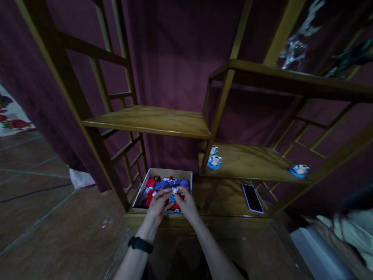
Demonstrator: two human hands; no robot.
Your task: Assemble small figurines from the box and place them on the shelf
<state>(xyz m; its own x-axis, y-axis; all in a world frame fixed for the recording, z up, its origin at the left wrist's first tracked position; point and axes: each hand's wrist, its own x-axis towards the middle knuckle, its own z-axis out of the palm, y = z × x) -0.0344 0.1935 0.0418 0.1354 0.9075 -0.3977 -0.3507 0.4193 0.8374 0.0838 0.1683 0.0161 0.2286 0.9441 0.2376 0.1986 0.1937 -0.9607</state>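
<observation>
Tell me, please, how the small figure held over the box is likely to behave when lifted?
Probably light: fingertips of the left hand and right hand alone seem to pinch the small figure. Likely flat and unlikely to roll, since similar blue figures lie flat on the shelf. Stiffness cannot be told here.

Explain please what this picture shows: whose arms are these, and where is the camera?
There is no machine here: a person works with bare hands, and the one camera sits on the head, looking forward and down, so the arms enter from below. The left hand, with a black band on its wrist, and the right hand meet over an open box full of red, blue and purple pieces. Together they seem to pinch one small piece, blue and white. The box stands on the lowest board of a wooden shelf unit. A phone lies beside it there, and three similar pieces lie on the shelf above.
</observation>
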